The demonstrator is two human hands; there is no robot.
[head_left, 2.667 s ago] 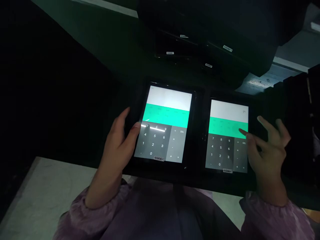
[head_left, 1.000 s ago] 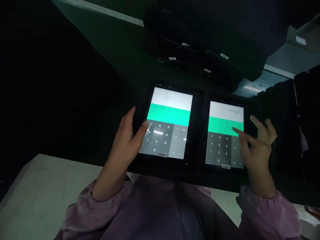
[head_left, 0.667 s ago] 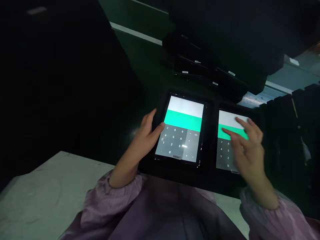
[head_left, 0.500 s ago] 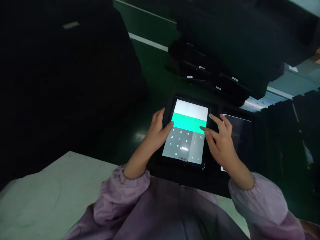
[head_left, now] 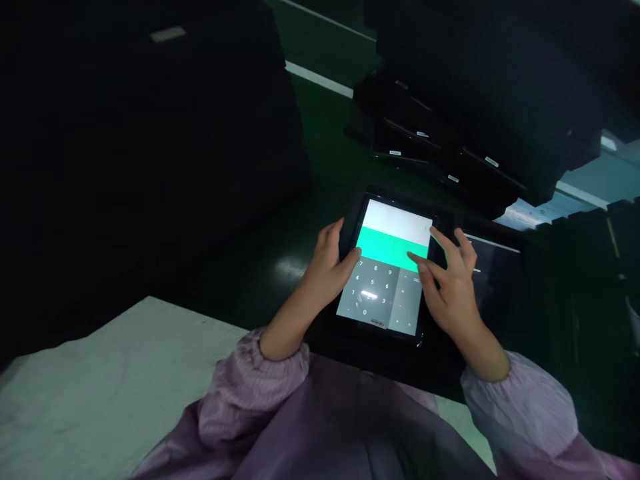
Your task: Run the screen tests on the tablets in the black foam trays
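Note:
A tablet [head_left: 380,267] in front of me shows a calculator, with a white strip on top, a green band under it and grey number keys below. My left hand [head_left: 330,267] grips its left edge, the thumb lying over the border of the screen. At the right edge is my right hand [head_left: 453,283], fingers spread, with the index finger held over the green band; whether that fingertip touches the glass I cannot tell. It holds nothing. A second tablet [head_left: 497,280], mostly dark, lies to the right, partly behind my right hand.
Several stacked dark panels [head_left: 425,147] with small white labels stand beyond the tablets. A large black shape [head_left: 150,153] fills the left side. Below it is a pale surface [head_left: 125,373]. More dark stacked items [head_left: 595,267] are at the right.
The whole view has shifted, so the tablet and both hands appear a little farther right. The hands keep nearly the same pose. A small mark now shows in the white strip.

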